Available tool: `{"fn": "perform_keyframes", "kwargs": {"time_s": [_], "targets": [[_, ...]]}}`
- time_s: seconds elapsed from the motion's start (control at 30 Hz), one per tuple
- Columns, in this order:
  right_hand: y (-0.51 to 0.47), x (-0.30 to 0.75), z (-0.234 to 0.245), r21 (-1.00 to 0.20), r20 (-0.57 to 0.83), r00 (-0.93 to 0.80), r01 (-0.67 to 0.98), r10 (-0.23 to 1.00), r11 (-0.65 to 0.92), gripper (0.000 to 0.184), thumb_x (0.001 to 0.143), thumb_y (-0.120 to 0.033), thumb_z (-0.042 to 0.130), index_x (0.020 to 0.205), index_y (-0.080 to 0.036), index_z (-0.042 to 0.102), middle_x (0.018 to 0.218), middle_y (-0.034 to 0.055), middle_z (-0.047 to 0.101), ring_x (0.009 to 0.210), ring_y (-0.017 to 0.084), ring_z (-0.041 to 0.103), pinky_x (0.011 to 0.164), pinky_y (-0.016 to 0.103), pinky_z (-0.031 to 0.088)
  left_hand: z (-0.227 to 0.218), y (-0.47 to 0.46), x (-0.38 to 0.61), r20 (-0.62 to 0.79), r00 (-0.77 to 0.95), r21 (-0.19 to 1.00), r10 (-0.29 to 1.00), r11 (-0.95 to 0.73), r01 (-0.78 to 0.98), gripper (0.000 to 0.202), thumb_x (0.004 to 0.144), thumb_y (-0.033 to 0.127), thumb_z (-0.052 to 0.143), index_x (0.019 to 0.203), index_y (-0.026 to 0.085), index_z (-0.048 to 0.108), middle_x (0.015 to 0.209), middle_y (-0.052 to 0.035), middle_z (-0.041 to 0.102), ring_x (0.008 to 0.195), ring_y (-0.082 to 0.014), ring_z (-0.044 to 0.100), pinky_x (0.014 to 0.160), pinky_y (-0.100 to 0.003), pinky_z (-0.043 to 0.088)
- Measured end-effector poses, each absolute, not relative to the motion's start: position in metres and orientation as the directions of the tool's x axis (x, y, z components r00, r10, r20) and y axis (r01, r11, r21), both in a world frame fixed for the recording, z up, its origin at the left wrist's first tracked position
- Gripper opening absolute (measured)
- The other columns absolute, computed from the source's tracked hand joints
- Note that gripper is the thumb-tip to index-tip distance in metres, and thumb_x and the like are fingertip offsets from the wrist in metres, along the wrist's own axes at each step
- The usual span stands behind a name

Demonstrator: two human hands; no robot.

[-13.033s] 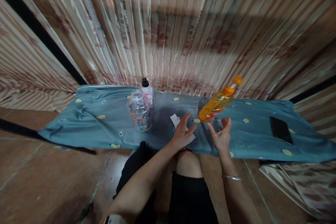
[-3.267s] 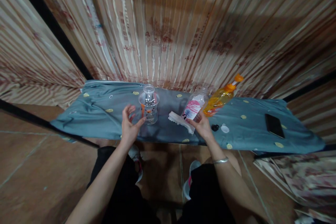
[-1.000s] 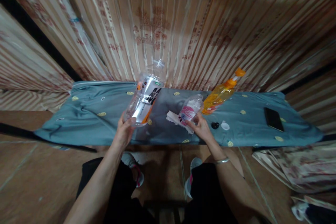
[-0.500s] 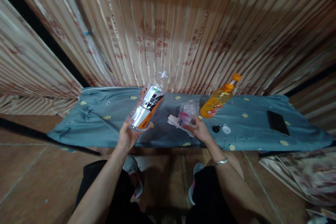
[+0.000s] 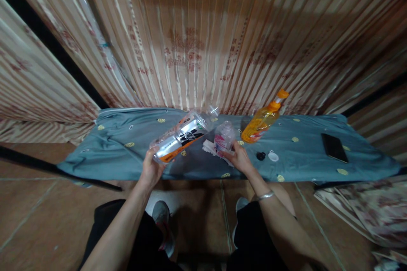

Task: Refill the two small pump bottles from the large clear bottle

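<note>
My left hand (image 5: pixel 150 168) is closed round the base of a large clear bottle (image 5: pixel 182 135) with a black, white and orange label. The bottle is tipped far over to the right, its open neck just above the mouth of a small clear bottle (image 5: pixel 224 137) with a pink label. My right hand (image 5: pixel 239 157) grips that small bottle, which stands upright on the blue-grey cloth (image 5: pixel 121 152). A folded white tissue (image 5: pixel 210 147) lies beside the small bottle.
An orange squeeze bottle (image 5: pixel 263 118) stands behind the small bottle. A black cap (image 5: pixel 260 156) and a white cap (image 5: pixel 272 156) lie on the cloth to the right. A dark phone (image 5: pixel 334 147) rests far right. Striped curtains hang behind; brown floor tiles lie below.
My left hand has tilted the large bottle further down to the right, bringing its neck over the small bottle. My right hand has set the small bottle upright.
</note>
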State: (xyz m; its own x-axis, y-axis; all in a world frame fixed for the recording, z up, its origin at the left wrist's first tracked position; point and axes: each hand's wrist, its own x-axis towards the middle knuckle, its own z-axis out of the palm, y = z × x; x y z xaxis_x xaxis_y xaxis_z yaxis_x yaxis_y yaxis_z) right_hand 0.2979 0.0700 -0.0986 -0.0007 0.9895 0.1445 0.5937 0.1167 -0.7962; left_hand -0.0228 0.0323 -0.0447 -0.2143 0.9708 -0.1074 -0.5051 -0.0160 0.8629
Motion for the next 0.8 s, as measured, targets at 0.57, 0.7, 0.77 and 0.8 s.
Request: {"fn": "perform_keyframes", "kwargs": {"time_s": [0.57, 0.7, 0.77, 0.8], "targets": [[0.067, 0.294, -0.102, -0.705, 0.197, -0.025, 0.691, 0.98, 0.16, 0.05, 0.083, -0.049, 0.074, 0.12, -0.018, 0.061, 0.096, 0.0112, 0.081, 0.081, 0.029, 0.077, 0.073, 0.036, 0.059, -0.033, 0.027, -0.029, 0.015, -0.173, 0.934, 0.985, -0.075, -0.349, 0.057, 0.07, 0.057, 0.075, 0.112, 0.018, 0.074, 0.091, -0.0092, 0.079, 0.078, -0.0286, 0.075, 0.058, -0.033, 0.06], [0.067, 0.294, -0.098, -0.687, 0.189, -0.028, 0.711, 0.982, 0.153, 0.049, 0.082, -0.045, 0.077, 0.119, -0.018, 0.062, 0.094, 0.0111, 0.08, 0.081, 0.03, 0.077, 0.071, 0.035, 0.058, -0.031, 0.026, -0.027, 0.044, -0.162, 0.94, 0.986, -0.096, -0.327, 0.06, 0.068, 0.056, 0.075, 0.116, 0.018, 0.072, 0.088, -0.0087, 0.078, 0.076, -0.0286, 0.075, 0.057, -0.034, 0.06], [0.067, 0.294, -0.097, -0.681, 0.187, -0.02, 0.718, 0.982, 0.144, 0.048, 0.082, -0.045, 0.077, 0.119, -0.018, 0.062, 0.094, 0.0107, 0.08, 0.081, 0.03, 0.077, 0.07, 0.034, 0.057, -0.03, 0.026, -0.027, 0.048, -0.171, 0.94, 0.984, -0.103, -0.327, 0.062, 0.067, 0.055, 0.076, 0.116, 0.017, 0.071, 0.085, -0.0085, 0.077, 0.074, -0.0282, 0.074, 0.056, -0.033, 0.06], [0.067, 0.293, -0.096, -0.679, 0.188, -0.018, 0.72, 0.982, 0.143, 0.047, 0.083, -0.044, 0.077, 0.119, -0.018, 0.062, 0.094, 0.0104, 0.08, 0.08, 0.029, 0.077, 0.069, 0.034, 0.057, -0.03, 0.026, -0.027, 0.047, -0.177, 0.94, 0.983, -0.103, -0.324, 0.062, 0.067, 0.055, 0.076, 0.116, 0.017, 0.071, 0.084, -0.0079, 0.076, 0.074, -0.0278, 0.074, 0.056, -0.032, 0.059]]}}
